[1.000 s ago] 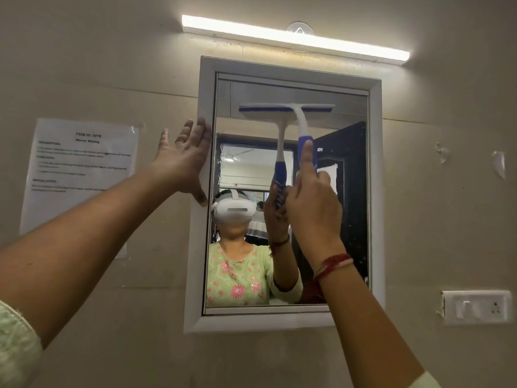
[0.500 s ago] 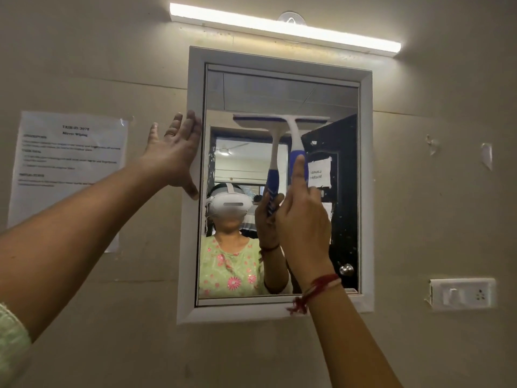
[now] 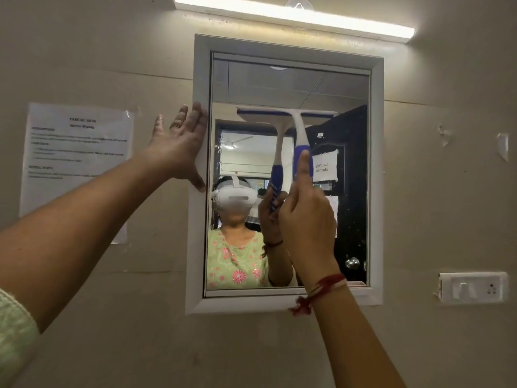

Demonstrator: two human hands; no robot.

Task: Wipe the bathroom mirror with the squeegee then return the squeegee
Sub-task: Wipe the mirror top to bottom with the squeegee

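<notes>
A mirror in a white frame (image 3: 376,163) hangs on the beige wall. A white squeegee with a blue handle (image 3: 300,130) lies with its blade flat against the glass, a little above mid-height. My right hand (image 3: 307,219) grips the handle, forefinger stretched up along it. My left hand (image 3: 181,147) rests flat on the frame's left edge, fingers spread. The glass reflects the squeegee, my hand and a person in a green top.
A tube light (image 3: 293,15) runs above the mirror. A printed sheet (image 3: 75,152) is taped to the wall on the left. A white switch plate (image 3: 472,288) sits at lower right. Tape scraps (image 3: 503,147) stick to the right wall.
My right hand has drawn the squeegee down the glass from near the top to about mid-height. My left hand has stayed on the frame's left edge.
</notes>
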